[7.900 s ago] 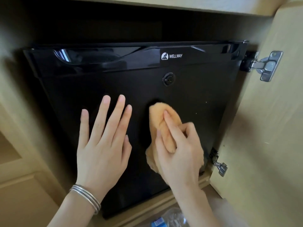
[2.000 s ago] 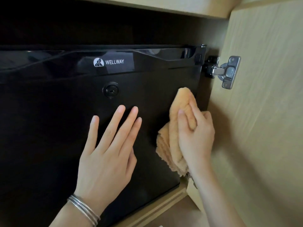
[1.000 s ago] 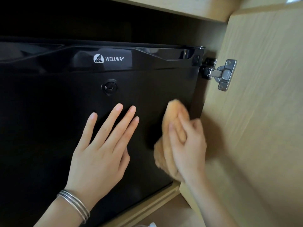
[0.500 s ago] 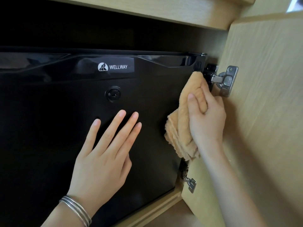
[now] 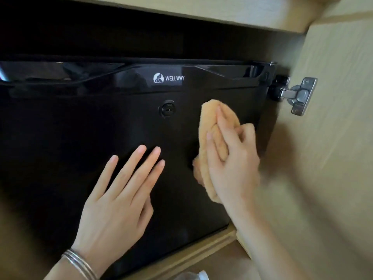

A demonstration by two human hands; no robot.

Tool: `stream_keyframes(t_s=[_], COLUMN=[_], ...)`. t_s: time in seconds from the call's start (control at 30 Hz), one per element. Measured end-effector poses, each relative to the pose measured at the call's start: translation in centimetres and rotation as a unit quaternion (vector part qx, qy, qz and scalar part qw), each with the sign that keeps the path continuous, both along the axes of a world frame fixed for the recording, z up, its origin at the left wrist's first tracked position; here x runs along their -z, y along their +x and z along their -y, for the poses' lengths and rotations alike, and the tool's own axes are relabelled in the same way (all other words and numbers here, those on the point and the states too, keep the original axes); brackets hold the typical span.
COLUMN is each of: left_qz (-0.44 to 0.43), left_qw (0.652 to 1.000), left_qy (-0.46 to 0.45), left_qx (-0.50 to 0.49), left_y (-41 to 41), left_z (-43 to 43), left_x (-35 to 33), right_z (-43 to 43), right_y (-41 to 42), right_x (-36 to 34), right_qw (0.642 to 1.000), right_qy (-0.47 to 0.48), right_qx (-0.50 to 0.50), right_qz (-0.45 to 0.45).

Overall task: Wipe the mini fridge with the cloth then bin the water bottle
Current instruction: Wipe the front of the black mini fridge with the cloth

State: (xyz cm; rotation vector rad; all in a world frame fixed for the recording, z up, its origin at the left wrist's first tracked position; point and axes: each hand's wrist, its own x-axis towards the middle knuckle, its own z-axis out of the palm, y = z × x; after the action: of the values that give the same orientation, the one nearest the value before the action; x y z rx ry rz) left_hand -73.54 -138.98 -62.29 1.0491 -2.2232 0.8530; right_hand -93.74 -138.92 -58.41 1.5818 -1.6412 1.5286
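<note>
A glossy black mini fridge (image 5: 70,138) with a WELLWAY label and a round keyhole fills a wooden cabinet. My right hand (image 5: 232,158) presses a bunched orange cloth (image 5: 210,122) against the fridge door, right of the keyhole. My left hand (image 5: 119,201) lies flat on the door below the keyhole, fingers spread, holding nothing; silver bangles circle its wrist. A sliver of the clear water bottle (image 5: 193,275) shows at the bottom edge, mostly cut off.
The open wooden cabinet door (image 5: 333,158) stands at the right on a metal hinge (image 5: 298,96). A wooden cabinet top (image 5: 222,11) runs overhead, and a wooden sill (image 5: 191,253) lies under the fridge.
My right hand has swept the cloth from the fridge's upper right corner near the hinge down and left toward the keyhole. The left hand has stayed flat on the door.
</note>
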Motion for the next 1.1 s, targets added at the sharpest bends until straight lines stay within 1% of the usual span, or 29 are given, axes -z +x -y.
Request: stream_keyframes(t_s=[0.1, 0.13, 0.17, 0.2, 0.23, 0.33, 0.4, 0.43, 0.47, 0.57, 0.63, 0.7, 0.77, 0.8, 0.83, 0.9, 0.97, 1.03, 1.1], left_qz=[-0.003, -0.002, 0.001, 0.004, 0.007, 0.009, -0.008, -0.019, -0.029, -0.032, -0.029, -0.031, -0.028, -0.028, -0.028, -0.022, -0.007, 0.010, 0.019], left_qw=[1.000, 1.000, 1.000, 1.000, 1.000, 1.000, 1.000, 0.999, 0.999, 0.999, 0.999, 0.999, 0.999, 0.999, 0.999, 0.999, 1.000, 1.000, 0.999], left_qy=[0.007, 0.010, 0.013, 0.016, 0.019, 0.021, 0.028, 0.030, 0.031, 0.031, 0.034, 0.033, 0.032, 0.031, 0.029, 0.025, 0.024, 0.018, 0.011], left_qx=[-0.011, -0.013, -0.015, -0.014, -0.014, -0.011, -0.013, -0.015, -0.017, -0.023, -0.022, -0.020, -0.015, -0.012, -0.011, -0.013, -0.016, -0.021, -0.026], left_y=[0.6, 0.7, 0.8, 0.8, 0.9, 1.2, 1.4, 1.5, 1.7, 2.0, 2.0, 2.0, 2.0, 2.0, 2.0, 2.0, 1.9, 2.0, 2.1], left_z=[-0.6, -0.7, -0.7, -0.7, -0.7, -0.6, -0.8, -0.9, -1.1, -1.2, -1.2, -1.3, -1.3, -1.3, -1.2, -1.1, -0.9, -0.7, -0.6], left_x=[0.4, 0.5, 0.8, 1.0, 1.1, 1.3, 1.3, 1.3, 1.3, 1.4, 1.5, 1.5, 1.7, 1.8, 2.0, 2.1, 2.3, 2.4, 2.6], right_z=[-1.2, -1.9, -2.5, -2.9, -3.0, -1.5, -0.2, 0.2, 0.2, -0.2, -0.5, -1.2, -2.2, -2.7, -3.0, -2.6, -1.1, 0.4, 1.0], right_y=[2.3, 2.4, 2.1, 1.5, 0.6, -1.9, -1.8, -0.9, 0.3, 3.9, 4.9, 4.4, 3.0, 2.1, 1.0, -1.3, -3.4, -4.1, -3.9], right_x=[4.2, 5.9, 7.1, 7.7, 7.7, 4.4, 1.5, 0.6, 0.3, 2.0, 4.7, 7.6, 10.2, 10.9, 11.1, 10.0, 7.6, 6.3, 8.1], right_qw=[0.992, 0.986, 0.983, 0.985, 0.991, 0.997, 0.994, 0.995, 0.997, 0.995, 0.989, 0.984, 0.984, 0.988, 0.993, 0.996, 0.992, 0.990, 0.994], right_qy=[0.033, 0.058, 0.080, 0.087, 0.074, -0.012, -0.025, -0.026, -0.033, -0.044, -0.019, 0.029, 0.071, 0.075, 0.065, 0.011, -0.012, -0.001, 0.001], right_qx=[-0.048, -0.075, -0.095, -0.097, -0.084, -0.029, -0.018, -0.018, -0.022, -0.059, -0.073, -0.091, -0.098, -0.094, -0.090, -0.062, -0.005, 0.021, 0.037], right_qz=[-0.110, -0.133, -0.135, -0.111, -0.067, 0.074, 0.103, 0.092, 0.062, -0.065, -0.125, -0.150, -0.132, -0.099, -0.046, 0.060, 0.124, 0.143, 0.102])
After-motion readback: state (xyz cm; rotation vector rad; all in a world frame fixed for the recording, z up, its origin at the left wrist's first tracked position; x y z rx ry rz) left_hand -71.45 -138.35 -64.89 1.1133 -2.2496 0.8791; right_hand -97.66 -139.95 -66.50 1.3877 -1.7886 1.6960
